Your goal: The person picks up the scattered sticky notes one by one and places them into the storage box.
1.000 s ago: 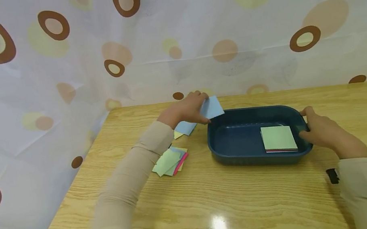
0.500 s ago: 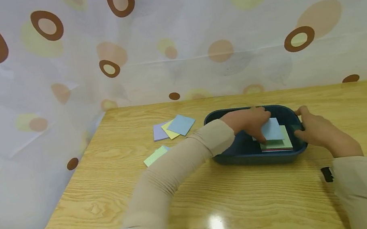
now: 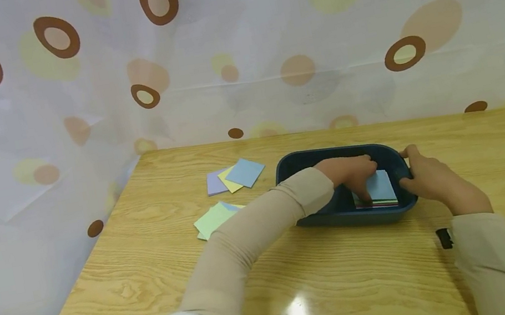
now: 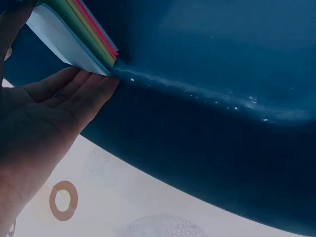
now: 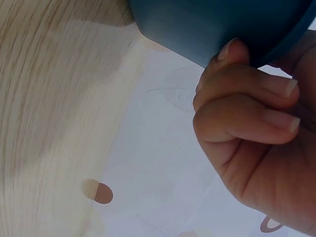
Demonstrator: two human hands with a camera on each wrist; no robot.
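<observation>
A dark blue plastic bin (image 3: 344, 219) sits on the table. In its right part lies a stack of coloured sticky notes (image 4: 91, 32), with a blue sticky note (image 3: 381, 185) on top. My left hand (image 3: 357, 171) reaches into the bin and holds the blue sticky note, fingers at the far edge and thumb at the near one. In the left wrist view, the fingertips touch the edge of the pale top sheet. My right hand (image 3: 430, 177) grips the bin's right end; in the right wrist view its fingers curl at the rim.
Left of the bin, purple, yellow and blue sticky notes (image 3: 245, 173) overlap on the wooden table (image 3: 142, 278). A second pile with green notes (image 3: 215, 218) lies nearer, partly behind my left sleeve. A patterned curtain (image 3: 232, 43) closes off the back and left.
My left hand has carried the blue sticky note from the bin's left side rightward and down onto the stack, squared with it now. The right hand stays on the bin's end.
</observation>
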